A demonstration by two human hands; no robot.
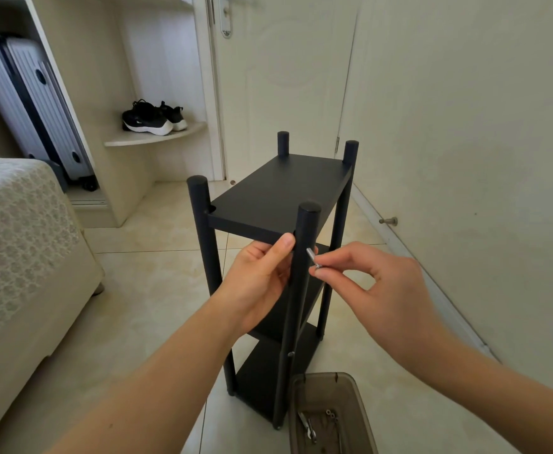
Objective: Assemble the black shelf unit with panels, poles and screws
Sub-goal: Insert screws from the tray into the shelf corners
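The black shelf unit stands upright on the tiled floor, its top panel (278,191) held between four round poles. My left hand (262,280) grips the near right pole (303,257) just under the top panel, thumb on the panel's front edge. My right hand (366,283) pinches a silver screw (312,257) between thumb and forefinger, its tip against the right side of that same pole. Lower panels show below my hands, partly hidden by my arms.
A brown translucent plastic box (330,417) with several screws and a small tool sits on the floor by the unit's near foot. A bed (22,244) lies to the left, a white door (288,77) behind, a wall with a doorstop (389,221) to the right.
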